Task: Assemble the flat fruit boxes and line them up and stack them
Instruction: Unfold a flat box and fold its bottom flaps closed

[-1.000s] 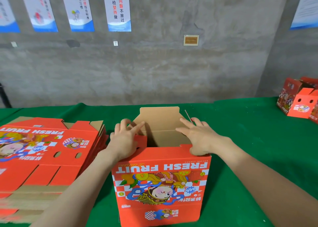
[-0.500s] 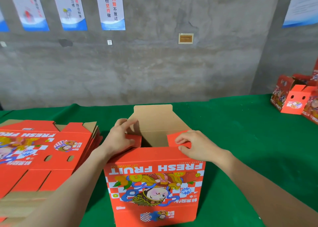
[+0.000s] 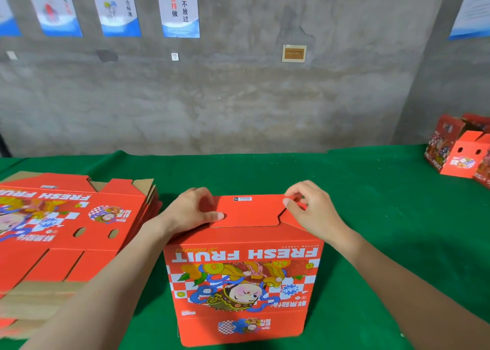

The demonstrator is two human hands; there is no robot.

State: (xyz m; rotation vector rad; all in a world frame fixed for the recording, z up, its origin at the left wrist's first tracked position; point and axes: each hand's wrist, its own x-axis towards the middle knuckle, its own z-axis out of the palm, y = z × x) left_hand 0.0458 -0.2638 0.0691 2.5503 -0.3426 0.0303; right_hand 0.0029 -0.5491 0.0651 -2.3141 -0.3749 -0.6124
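Fruit box (image 3: pixel 242 283) stands on the green table (image 3: pixel 376 217). The left hand (image 3: pixel 191 213) curls its fingers round the top-left edge, thumb on the top flap (image 3: pixel 246 212). The right hand (image 3: pixel 311 213) pinches the right side flap (image 3: pixel 291 218).

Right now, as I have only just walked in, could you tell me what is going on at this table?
A person is assembling a red fruit box standing on the green table. Its top flap lies folded down. The left hand grips the box's top left edge, thumb pressing that flap, while the right hand pinches the right flap. A stack of flat boxes lies to the left; finished boxes sit far right.
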